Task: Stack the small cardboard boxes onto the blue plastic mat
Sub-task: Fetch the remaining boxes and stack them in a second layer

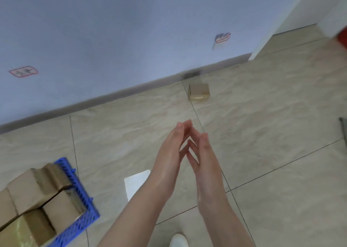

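1. Left hand (170, 153) and right hand (205, 160) reach forward side by side over the tiled floor (262, 134), palms facing each other.
2. Fingers on both are straight and relaxed, holding nothing; the tips lean together in a tent shape, and I cannot tell whether they touch.
3. One small cardboard box (199, 92) sits alone on the floor beyond the hands, near the skirting of the blue-grey wall (131, 31) and well apart from the mat.
4. At lower left, a blue mat (82, 220) lies on the floor with a group of stacked boxes (37, 194) on it.
5. A white sheet (136, 183) lies flat on the tiles just left of the left forearm.
6. A white shoe tip (178, 240) shows at the bottom edge, between the forearms.
7. Two red-outlined stickers are on the wall, one at the left (23, 71) and one further right (221, 38).
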